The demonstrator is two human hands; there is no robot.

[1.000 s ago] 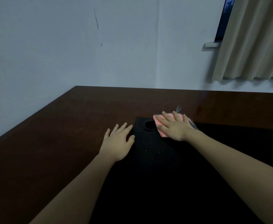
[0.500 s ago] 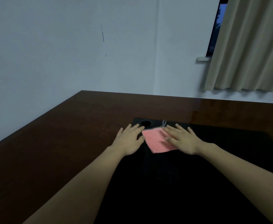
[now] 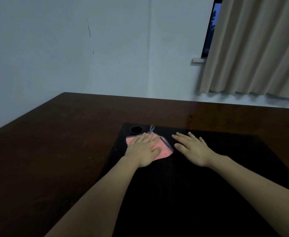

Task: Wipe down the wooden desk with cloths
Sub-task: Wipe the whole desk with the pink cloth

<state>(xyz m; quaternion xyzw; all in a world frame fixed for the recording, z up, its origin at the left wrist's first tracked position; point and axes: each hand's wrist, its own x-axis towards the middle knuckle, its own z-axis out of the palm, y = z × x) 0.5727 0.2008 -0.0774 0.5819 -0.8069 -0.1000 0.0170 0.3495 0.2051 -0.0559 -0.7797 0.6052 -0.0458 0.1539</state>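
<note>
Cloth (image 3: 162, 150) pinned under the flat, straight left hand (image 3: 143, 150) — mid-wipe on the dark mat (image 3: 208, 194); right hand (image 3: 194, 149) beside it, fingers relaxed — next, sweep toward bare desk (image 3: 54, 142).

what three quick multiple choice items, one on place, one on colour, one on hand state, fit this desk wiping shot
1. Where does the cloth lie?
A. on the black inset panel
B. on the windowsill
C. on the floor

2. What colour is the cloth?
A. blue
B. pink
C. white

3. What is the left hand doing?
A. hanging off the desk
B. pressing flat on the cloth
C. gripping the curtain

Key: 1 A, it sits on the dark panel near the round hole; 2 B, plainly pink; 3 B, its fingers lie straight on the cloth.
</note>
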